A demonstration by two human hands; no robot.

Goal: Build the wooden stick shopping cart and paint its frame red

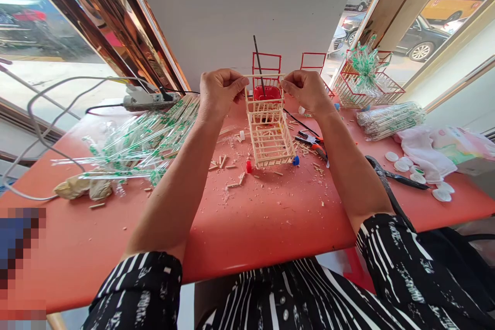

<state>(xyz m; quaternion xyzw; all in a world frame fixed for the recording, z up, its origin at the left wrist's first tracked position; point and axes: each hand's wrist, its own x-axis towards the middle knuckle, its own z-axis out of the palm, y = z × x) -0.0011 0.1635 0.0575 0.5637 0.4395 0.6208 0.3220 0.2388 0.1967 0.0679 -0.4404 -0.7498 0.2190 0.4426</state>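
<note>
A small model shopping cart (271, 136) built of pale wooden sticks stands on the red table, with bottle-cap wheels, one red (248, 166) and one blue (296, 160). Across its far, upper end lies a thin wooden stick (266, 76). My left hand (222, 90) pinches this stick at its left end between thumb and fingers. At the right end my right hand (305, 90) pinches it too. Whether the stick is fixed to the cart frame, I cannot tell. Behind the cart is a red container (267, 94) with a dark rod (258, 64) leaning in it.
Wrapped sticks (154, 136) are heaped left, by a power strip (149, 101). Pliers (314, 144) lie right of the cart, with stick offcuts (235, 180) around it. Farther right are scissors (398, 175), white caps (402, 164), a stick bundle (391, 119) and a red-trimmed cart (367, 90).
</note>
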